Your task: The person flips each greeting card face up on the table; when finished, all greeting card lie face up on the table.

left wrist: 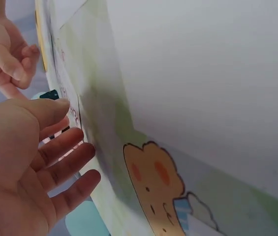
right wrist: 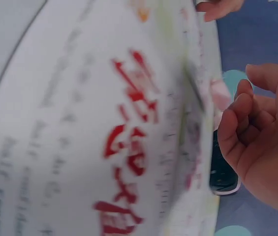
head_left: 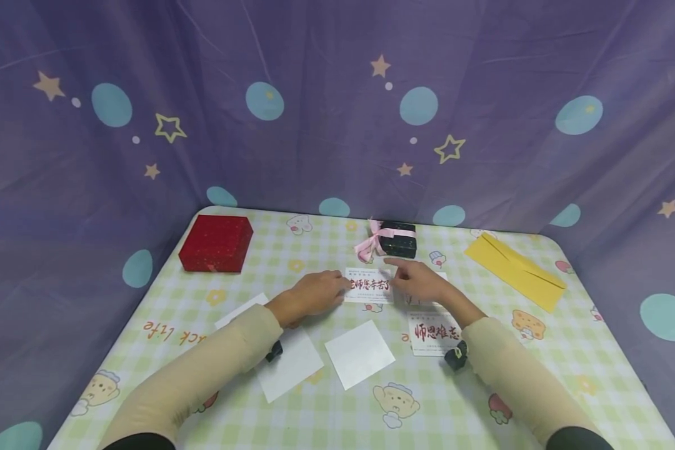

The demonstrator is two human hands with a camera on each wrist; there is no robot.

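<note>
My left hand [head_left: 315,294] reaches to the left edge of a white card [head_left: 365,294] with red handwritten-style characters, its fingertips at that edge. In the left wrist view its fingers look relaxed and a little spread. At the card's right edge is my right hand [head_left: 422,281], index finger extended and the other fingers loosely curled. It partly covers a second printed card [head_left: 441,275]. A third card with red characters [head_left: 430,331] lies nearer, beneath the right wrist. Nothing shows gripped in the right wrist view.
Blank white sheets [head_left: 360,354] lie nearer me, others [head_left: 292,369] partly under the left forearm. A red box [head_left: 216,244] stands back left, a black box [head_left: 398,247] with pink ribbon at back centre. A yellow envelope [head_left: 512,269] lies at right. A curtain [head_left: 337,156] hangs behind.
</note>
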